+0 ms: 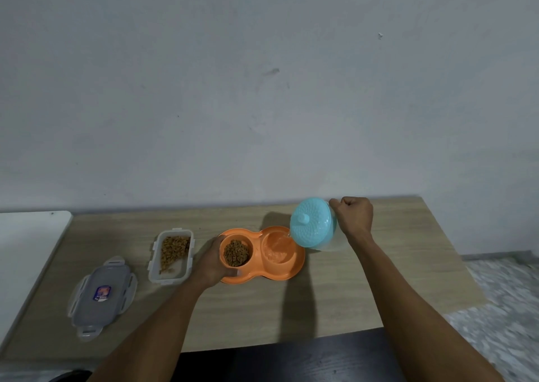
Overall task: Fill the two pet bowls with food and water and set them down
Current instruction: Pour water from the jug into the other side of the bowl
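Observation:
An orange double pet bowl (291,272) lies in the middle of the wooden table (335,303). Its left well holds brown kibble (235,253). Its right well (278,249) has water in it. My left hand (214,262) grips the bowl's left end, thumb on the front rim. My right hand (354,217) is closed on the handle of a blue-lidded clear jug (313,224), tilted to the left. A thin stream of water runs from the jug's spout into the right well.
A clear food container (171,255) with some kibble stands left of the bowl. Its grey clip lid (100,295) lies further left near the table's front. A white surface (26,241) adjoins the table's left edge. A wall rises behind; the floor shows at right.

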